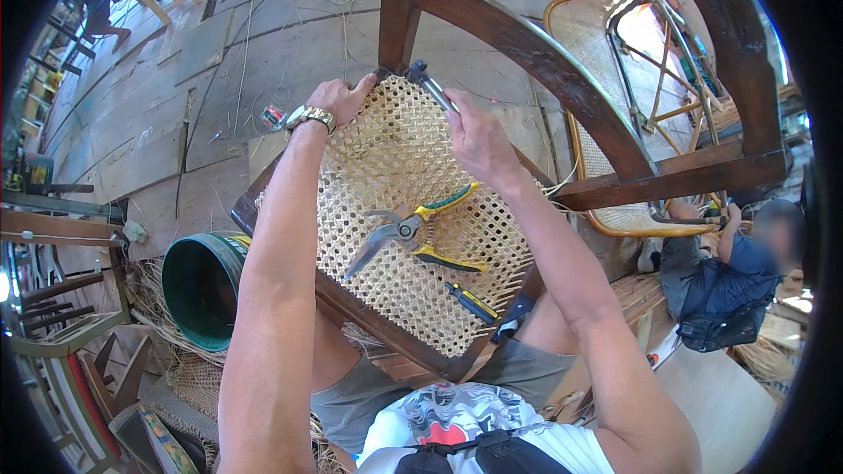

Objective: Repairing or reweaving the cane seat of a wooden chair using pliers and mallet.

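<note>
Open shears on cane seat

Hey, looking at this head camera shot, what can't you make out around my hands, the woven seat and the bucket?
All in the head view:
- Whatever the left hand may be pinching at the woven seat's corner: too small.
- The grip of the hammer-like tool: hidden by the right hand.
- The bottom of the green bucket: lost in shadow.
- The top of the wooden post: cut off by the upper edge.
</note>
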A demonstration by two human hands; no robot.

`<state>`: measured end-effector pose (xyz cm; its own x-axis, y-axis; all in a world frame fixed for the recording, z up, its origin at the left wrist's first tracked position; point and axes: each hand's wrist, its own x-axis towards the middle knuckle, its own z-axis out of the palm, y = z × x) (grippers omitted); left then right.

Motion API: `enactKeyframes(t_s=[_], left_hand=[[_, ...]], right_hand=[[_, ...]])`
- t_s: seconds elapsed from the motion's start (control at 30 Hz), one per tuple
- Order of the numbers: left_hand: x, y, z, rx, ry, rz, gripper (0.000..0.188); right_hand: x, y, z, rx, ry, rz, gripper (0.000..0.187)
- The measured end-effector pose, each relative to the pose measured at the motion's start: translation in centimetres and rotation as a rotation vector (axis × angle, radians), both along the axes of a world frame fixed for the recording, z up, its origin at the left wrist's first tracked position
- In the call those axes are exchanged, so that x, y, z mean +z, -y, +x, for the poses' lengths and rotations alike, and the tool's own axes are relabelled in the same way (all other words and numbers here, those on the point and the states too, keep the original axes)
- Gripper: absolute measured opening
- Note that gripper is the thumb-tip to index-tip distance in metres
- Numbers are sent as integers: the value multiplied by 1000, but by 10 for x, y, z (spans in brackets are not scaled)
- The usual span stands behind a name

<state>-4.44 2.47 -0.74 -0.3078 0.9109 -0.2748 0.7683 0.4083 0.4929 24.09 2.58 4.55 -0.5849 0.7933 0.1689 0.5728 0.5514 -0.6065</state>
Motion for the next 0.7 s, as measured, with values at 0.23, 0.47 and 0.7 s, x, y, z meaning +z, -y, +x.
enactKeyframes(t_s=[0.23, 0.47, 0.7], left_hand=[[4, 2, 2, 24, 3, -26, 88], [4, 5, 0, 32, -27, -32, 89], [-1, 6, 2, 26, -38, 4, 89]], right_hand=[[-25, -20, -12, 108, -185, 287, 28], [-12, -20, -19, 88, 5, 110, 30], [-1, -12, -8, 11, -70, -178, 31]])
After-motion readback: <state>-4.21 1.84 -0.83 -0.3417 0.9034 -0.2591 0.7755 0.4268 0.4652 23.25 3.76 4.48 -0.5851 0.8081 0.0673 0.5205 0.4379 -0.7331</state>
